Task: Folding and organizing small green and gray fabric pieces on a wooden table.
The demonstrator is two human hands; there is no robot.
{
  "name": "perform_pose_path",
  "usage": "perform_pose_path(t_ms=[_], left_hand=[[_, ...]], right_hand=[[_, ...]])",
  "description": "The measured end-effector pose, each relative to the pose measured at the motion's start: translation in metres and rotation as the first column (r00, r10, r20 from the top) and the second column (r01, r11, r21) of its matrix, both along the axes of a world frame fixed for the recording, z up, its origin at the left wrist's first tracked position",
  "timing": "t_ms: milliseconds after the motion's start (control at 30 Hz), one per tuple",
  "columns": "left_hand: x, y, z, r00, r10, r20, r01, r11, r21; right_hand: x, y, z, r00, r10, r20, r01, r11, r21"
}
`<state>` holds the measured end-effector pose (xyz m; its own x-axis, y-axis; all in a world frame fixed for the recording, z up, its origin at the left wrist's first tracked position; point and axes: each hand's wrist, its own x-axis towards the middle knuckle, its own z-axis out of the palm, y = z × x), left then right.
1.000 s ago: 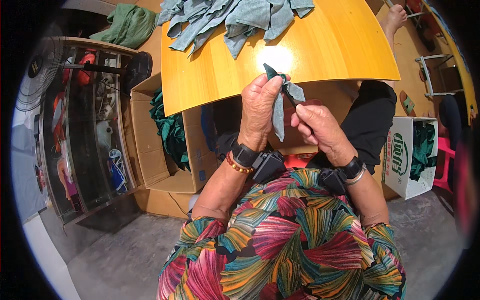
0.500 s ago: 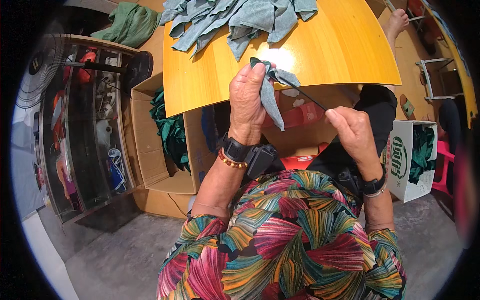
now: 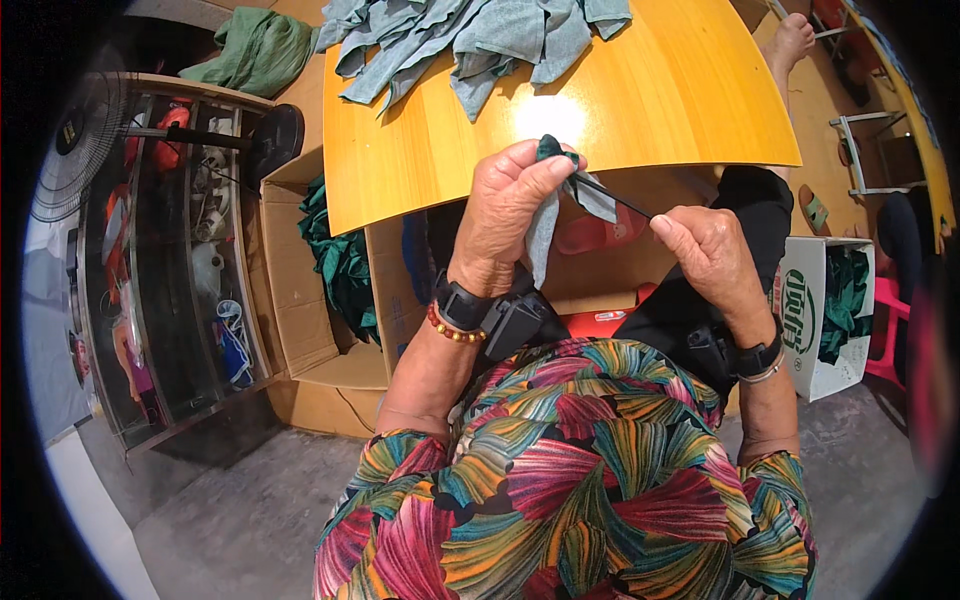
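Observation:
My left hand [image 3: 497, 222] is closed, pinching a small strip of fabric [image 3: 543, 238] between thumb and fingers. One side of the strip is pale grey-blue and hangs below the fingers; a dark green tip sticks up above the thumb. My right hand [image 3: 712, 258] is closed around the end of a thin dark rod [image 3: 618, 198]. The rod slants up to the left and meets the fabric at my left fingertips; whether it runs inside the cloth I cannot tell. Both hands are raised just in front of the near table edge, over my lap.
Several grey-blue cloth pieces [image 3: 510, 45] lie at the far side of the yellow table [image 3: 690, 90]. On the left, an open cardboard box [image 3: 300, 330] holds dark green cloth, beside a shelf and a fan [image 3: 75, 150]. A white box [image 3: 808, 350] with green cloth stands right.
My left hand has come slightly down and toward the right hand. Less of the rod shows between the hands, and more of the dark green tip stands above my left thumb.

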<state>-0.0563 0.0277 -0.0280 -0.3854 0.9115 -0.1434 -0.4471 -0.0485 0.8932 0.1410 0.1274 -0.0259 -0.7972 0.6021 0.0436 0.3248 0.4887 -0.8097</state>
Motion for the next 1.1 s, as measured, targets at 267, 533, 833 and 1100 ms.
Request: perform_pose_path(t_ms=[267, 533, 833, 1100], left_hand=[[0.029, 0.003, -0.007, 0.997, 0.044, 0.068, -0.048, 0.997, 0.059], [0.009, 0.001, -0.016, 0.973, 0.217, 0.077, -0.223, 0.972, 0.070], [-0.008, 0.001, -0.013, 0.965, 0.261, 0.041, -0.263, 0.962, 0.070], [0.002, 0.001, -0.006, 0.982, 0.179, 0.052, -0.183, 0.978, 0.095]], right_hand=[[-0.025, -0.023, -0.023, 0.984, -0.079, -0.163, -0.144, 0.202, -0.969], [-0.039, -0.032, -0.023, 0.979, -0.138, -0.146, -0.079, 0.407, -0.910], [-0.008, -0.016, -0.010, 0.995, -0.056, -0.087, 0.022, 0.934, -0.358], [-0.012, -0.017, -0.016, 0.986, -0.072, -0.151, 0.047, 0.985, -0.166]])
